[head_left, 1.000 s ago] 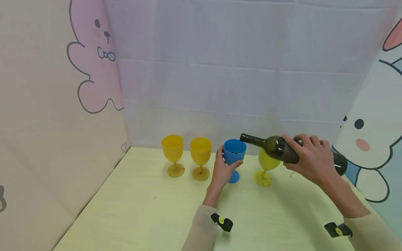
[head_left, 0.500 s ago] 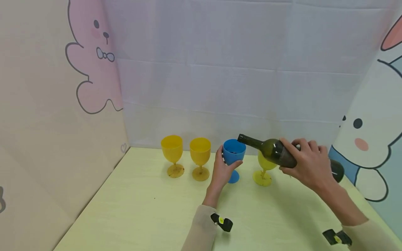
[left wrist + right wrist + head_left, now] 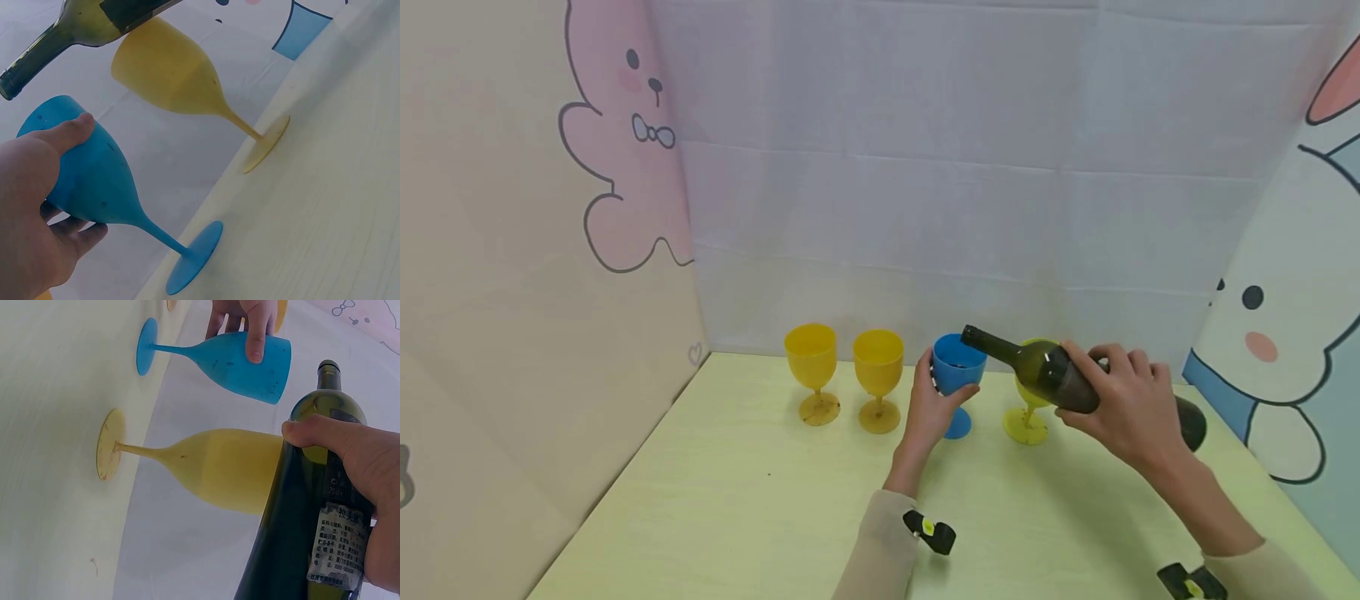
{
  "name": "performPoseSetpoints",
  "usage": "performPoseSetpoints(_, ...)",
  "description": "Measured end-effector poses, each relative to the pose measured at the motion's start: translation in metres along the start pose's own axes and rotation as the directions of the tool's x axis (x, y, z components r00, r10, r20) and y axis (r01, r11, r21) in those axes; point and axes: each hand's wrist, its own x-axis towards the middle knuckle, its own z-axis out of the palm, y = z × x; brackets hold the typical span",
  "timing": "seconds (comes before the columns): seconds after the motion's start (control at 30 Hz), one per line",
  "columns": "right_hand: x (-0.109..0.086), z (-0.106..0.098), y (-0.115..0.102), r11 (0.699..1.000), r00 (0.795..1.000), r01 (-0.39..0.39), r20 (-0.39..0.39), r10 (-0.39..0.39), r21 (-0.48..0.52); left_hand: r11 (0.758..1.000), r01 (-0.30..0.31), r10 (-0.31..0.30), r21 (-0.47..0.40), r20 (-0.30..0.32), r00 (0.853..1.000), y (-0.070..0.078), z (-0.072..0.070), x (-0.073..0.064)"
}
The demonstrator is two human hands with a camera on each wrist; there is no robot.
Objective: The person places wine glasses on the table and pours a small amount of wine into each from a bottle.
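Observation:
My left hand grips the bowl of a blue goblet, whose foot stands on the table; something dark shows inside the cup. In the left wrist view the thumb lies over the near side of the blue goblet. With my right hand I hold a dark green wine bottle around its body, tilted with its mouth above the blue goblet's rim. The right wrist view shows a printed label on the bottle. A yellow-green goblet stands behind the bottle, partly hidden by it.
Two orange-yellow goblets stand upright to the left of the blue one. All stand toward the back of a pale table, before a white cloth. Cartoon-printed walls flank the table on both sides.
My right hand has brought the bottle left and lower, its mouth moving farther over the blue goblet. My left hand and the goblets stay in place.

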Motion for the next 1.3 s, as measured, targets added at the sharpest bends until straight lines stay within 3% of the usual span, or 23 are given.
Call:
performPoseSetpoints(0.3, -0.01, 0.013, -0.014, 0.999, 0.999, -0.031, -0.028, 0.031, 0.012, 1.0, -0.026, 0.026, -0.014, 0.003, 1.0, -0.001, 0.0, 0.0)
performPoseSetpoints(0.63, -0.021, 0.023, -0.028, 0.992, 0.991, -0.129, 0.034, 0.129, 0.004, 0.999, -0.033, 0.033, -0.027, 0.003, 0.999, 0.0, -0.001, 0.002)
performPoseSetpoints(0.93, -0.033, 0.026, -0.028, 0.983, 0.983, -0.177, 0.057, 0.174, 0.056, 1.0, -0.004, 0.004, -0.009, 0.002, 1.0, 0.0, -0.002, -0.001)
performPoseSetpoints(1.3, -0.037, 0.027, -0.023, 0.97, 0.977, -0.213, 0.051, 0.208, 0.116, 0.997, -0.03, 0.028, 0.072, 0.026, 0.999, 0.011, -0.009, -0.006)
